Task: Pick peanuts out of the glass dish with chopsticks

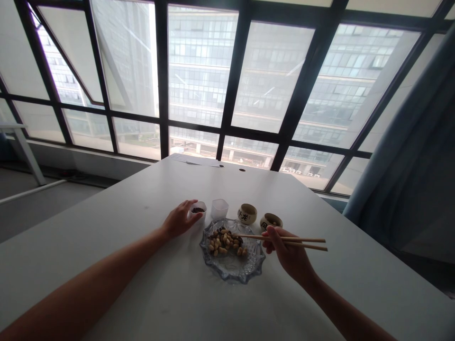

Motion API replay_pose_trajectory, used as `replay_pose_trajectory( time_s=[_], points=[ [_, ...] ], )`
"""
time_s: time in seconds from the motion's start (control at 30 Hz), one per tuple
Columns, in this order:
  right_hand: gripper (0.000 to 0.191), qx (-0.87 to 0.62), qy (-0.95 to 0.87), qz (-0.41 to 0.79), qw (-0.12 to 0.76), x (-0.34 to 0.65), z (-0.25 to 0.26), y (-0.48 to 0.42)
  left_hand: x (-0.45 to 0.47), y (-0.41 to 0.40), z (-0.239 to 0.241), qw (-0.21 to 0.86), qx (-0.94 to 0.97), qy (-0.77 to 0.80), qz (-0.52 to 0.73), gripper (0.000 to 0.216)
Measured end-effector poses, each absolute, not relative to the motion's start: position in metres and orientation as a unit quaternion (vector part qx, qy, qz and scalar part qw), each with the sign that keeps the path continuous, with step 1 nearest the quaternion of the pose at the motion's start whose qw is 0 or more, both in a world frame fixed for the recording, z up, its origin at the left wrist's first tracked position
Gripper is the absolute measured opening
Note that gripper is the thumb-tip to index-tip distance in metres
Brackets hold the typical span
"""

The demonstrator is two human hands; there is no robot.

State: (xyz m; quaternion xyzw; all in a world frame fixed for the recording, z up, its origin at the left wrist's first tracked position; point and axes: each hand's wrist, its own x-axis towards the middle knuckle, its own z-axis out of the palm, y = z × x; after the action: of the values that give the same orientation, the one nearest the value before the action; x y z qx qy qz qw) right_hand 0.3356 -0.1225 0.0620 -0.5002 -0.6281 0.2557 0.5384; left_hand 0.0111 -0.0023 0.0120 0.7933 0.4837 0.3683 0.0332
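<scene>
My left hand (181, 219) is wrapped round a small translucent cup (199, 219) with dark bits inside. My right hand (286, 251) grips a pair of wooden chopsticks (302, 242), their tips at the mixed pile of peanuts (222, 244) and dark pieces. That pile lies in a scalloped clear glass dish (241, 272) on the table. Whether the tips pinch a piece is too small to tell. Just behind the dish stands a second translucent cup (219, 209). To its right are a ceramic cup with dark characters (247, 215) and a similar ceramic cup (270, 219), partly hidden by my right hand.
The white table (142, 279) reaches toward large framed windows. White paper (197, 161) lies at its far edge, near two dark round spots. A blue curtain (398, 137) hangs at the right. Another white table's leg (30, 156) shows at the far left.
</scene>
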Motion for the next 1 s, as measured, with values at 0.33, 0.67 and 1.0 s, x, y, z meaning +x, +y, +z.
replay_pose_trajectory(
  time_s=[0.33,0.67,1.0],
  points=[
    [0.054,-0.505,-0.638,0.273,0.513,0.333,0.066,-0.126,0.011,-0.002,0.011,0.031,0.794,0.481,0.372,0.060],
    [0.046,-0.480,-0.409,0.368,0.684,0.349,0.057,-0.103,0.010,-0.001,0.010,0.032,0.795,0.480,0.370,0.061],
    [0.034,-0.455,-0.354,0.437,0.691,0.349,0.059,-0.101,0.011,-0.001,0.010,0.029,0.798,0.473,0.372,0.061]
  ],
)
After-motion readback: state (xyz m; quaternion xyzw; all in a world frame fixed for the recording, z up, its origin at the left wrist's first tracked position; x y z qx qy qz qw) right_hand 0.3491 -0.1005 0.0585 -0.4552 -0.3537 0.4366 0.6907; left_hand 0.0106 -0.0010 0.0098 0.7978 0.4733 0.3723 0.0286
